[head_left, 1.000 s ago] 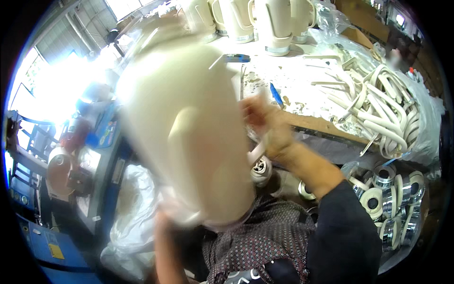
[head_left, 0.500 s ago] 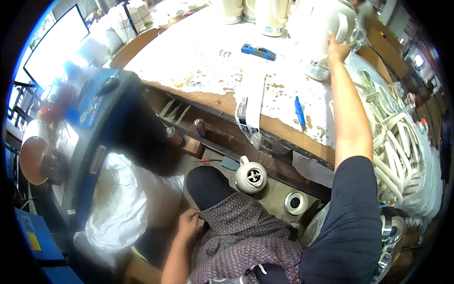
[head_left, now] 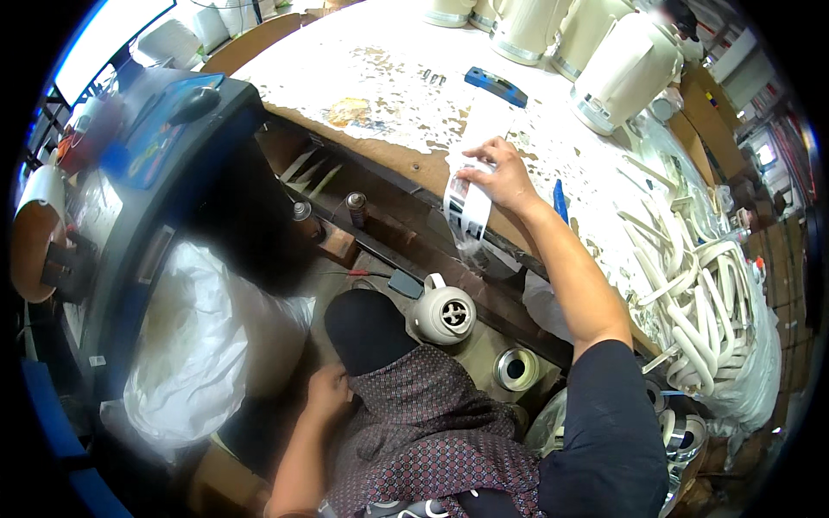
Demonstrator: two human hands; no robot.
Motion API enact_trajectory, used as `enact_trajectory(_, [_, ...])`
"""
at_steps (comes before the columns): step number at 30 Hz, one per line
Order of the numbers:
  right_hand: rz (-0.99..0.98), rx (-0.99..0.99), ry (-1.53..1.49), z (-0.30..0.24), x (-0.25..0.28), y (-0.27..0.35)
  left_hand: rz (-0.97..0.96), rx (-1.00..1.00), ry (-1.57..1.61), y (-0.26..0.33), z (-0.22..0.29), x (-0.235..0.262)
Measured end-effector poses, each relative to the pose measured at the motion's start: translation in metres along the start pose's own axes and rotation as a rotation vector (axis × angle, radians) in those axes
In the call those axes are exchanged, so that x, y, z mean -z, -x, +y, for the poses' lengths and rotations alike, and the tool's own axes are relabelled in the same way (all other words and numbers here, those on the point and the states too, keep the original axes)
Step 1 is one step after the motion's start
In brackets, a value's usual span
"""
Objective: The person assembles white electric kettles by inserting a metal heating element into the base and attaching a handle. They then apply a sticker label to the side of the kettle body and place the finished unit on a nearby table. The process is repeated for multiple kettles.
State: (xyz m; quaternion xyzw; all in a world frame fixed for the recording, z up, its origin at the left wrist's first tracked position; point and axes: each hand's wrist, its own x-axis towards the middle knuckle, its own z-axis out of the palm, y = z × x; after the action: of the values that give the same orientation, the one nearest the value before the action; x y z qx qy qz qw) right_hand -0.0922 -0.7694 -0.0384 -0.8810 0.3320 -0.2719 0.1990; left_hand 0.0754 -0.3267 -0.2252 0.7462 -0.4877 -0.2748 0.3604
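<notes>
Over by the left hand, a white plastic bag is slumped just to its outside. That hand is rested on the lap, fingers curled loosely against the patterned fabric, nothing gripped as far as can be seen. Just past the knee, a cream kettle body is lying on its side, base turned up, with a steel ring close beside it.

Further right, the right hand is stretched out to the workbench edge, and a strip of labels is pinched there at its top, the rest hanging down off the edge.

Risk-wise, probably the strip gets creased or stuck to itself if it's tugged sideways, since it's dangling free. The blue pen is just beside the wrist and could be knocked off.

Beyond the right hand, the benchtop looks open up to the upright kettles. To its right, the pile of white handles crowds the elbow.
</notes>
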Motion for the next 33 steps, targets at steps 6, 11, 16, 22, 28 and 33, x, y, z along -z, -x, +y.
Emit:
enact_trajectory(6, [0.038, -0.052, 0.082, 0.004, -0.004, -0.006, -0.094, 0.036, -0.207, -0.004, 0.013, 0.012])
enact_trajectory(11, [0.117, 0.180, 0.426, -0.025, -0.021, 0.042, -0.137, 0.007, -0.202, 0.019, 0.028, 0.023])
enact_trajectory(16, [-0.025, 0.655, 0.469, -0.116, -0.058, 0.135, -0.216, 0.121, -0.197, 0.092, 0.052, 0.057])
enact_trajectory(22, [-0.104, 0.818, 0.045, -0.212, -0.065, 0.231, 0.540, -0.270, -0.050, 0.165, 0.090, 0.092])
enact_trajectory(28, [-0.069, 0.376, -0.098, -0.232, -0.045, 0.215, 0.845, 0.534, -0.419, 0.275, -0.073, 0.124])
enact_trajectory(33, [-0.232, 0.366, -0.315, -0.258, -0.092, 0.243, 0.322, 0.649, -0.841, 0.433, -0.125, 0.051])
